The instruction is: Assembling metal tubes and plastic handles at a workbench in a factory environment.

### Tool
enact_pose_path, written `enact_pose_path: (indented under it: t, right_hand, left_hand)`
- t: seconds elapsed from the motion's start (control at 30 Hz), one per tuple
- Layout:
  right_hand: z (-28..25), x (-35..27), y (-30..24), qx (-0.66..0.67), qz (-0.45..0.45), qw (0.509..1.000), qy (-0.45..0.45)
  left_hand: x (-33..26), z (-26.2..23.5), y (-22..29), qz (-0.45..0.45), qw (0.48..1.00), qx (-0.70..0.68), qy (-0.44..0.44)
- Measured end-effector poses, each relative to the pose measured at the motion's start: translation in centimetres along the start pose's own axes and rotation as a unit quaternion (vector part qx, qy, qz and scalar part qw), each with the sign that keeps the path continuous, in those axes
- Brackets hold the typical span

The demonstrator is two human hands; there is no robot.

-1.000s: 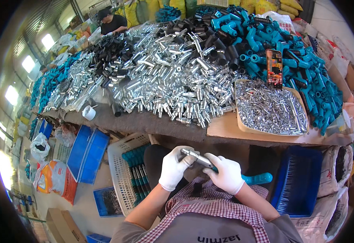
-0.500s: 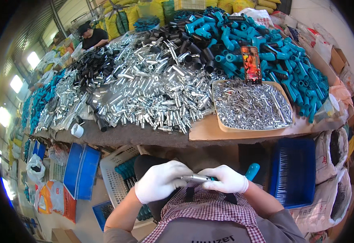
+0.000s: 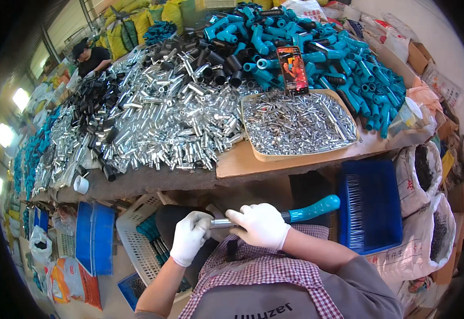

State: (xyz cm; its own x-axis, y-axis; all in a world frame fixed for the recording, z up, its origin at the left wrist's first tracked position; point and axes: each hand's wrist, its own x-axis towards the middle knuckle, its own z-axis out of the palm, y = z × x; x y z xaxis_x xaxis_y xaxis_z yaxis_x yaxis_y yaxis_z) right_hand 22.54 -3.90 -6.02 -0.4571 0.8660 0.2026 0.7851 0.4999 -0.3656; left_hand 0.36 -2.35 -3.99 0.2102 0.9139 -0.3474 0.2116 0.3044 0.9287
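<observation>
Over the checked apron (image 3: 264, 276), the white-gloved left hand (image 3: 191, 237) has its grip closed on the metal end of a teal-handled tool (image 3: 311, 209); the right hand's (image 3: 261, 227) grip clamps its middle, the handle jutting right. A perforated white crate (image 3: 128, 228) stands left, a blue bin (image 3: 379, 212) right. Beyond, the counter (image 3: 152, 181) bears a tray (image 3: 296, 154) of small metal parts, a phone (image 3: 292, 72), metal fittings (image 3: 184, 125) and teal handles (image 3: 371, 93). Farther off is a co-worker (image 3: 95, 58) in black.

On the tabletop (image 3: 152, 182) lie silver metal parts (image 3: 173, 130) in a heap, black tubes (image 3: 220, 75) and, to the right, teal handles (image 3: 364, 90). A white round piece (image 3: 81, 185) lies near the front edge; a brown board (image 3: 233, 162) carries a tray (image 3: 296, 156).
</observation>
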Motion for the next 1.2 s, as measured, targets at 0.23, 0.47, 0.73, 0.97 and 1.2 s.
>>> enact_pose_path:
  t: [0.23, 0.47, 0.73, 0.97, 1.2]
  right_hand:
    - [-0.8, -1.3, 4.5, 0.55, 0.005, 0.768, -0.329]
    - [-3.0, -1.4, 1.7, 0.254, 0.028, 0.96, -0.118]
    - [-2.9, -1.9, 1.7, 0.281, 0.002, 0.954, -0.105]
    - [-2.2, -2.3, 2.3, 0.312, -0.022, 0.947, -0.08]
    - [-3.1, -1.9, 2.1, 0.292, -0.028, 0.953, -0.079]
  left_hand:
    - [-2.0, -0.4, 3.1, 0.501, 0.785, 0.315, -0.182]
    - [-2.1, -0.1, 4.5, 0.032, 0.978, 0.189, -0.088]
    - [-2.7, -0.2, 3.9, 0.101, 0.973, 0.2, -0.058]
    - [-2.5, 0.3, 4.5, 0.433, 0.813, 0.377, -0.096]
    - [-1.3, -0.2, 3.8, 0.443, 0.819, 0.354, -0.092]
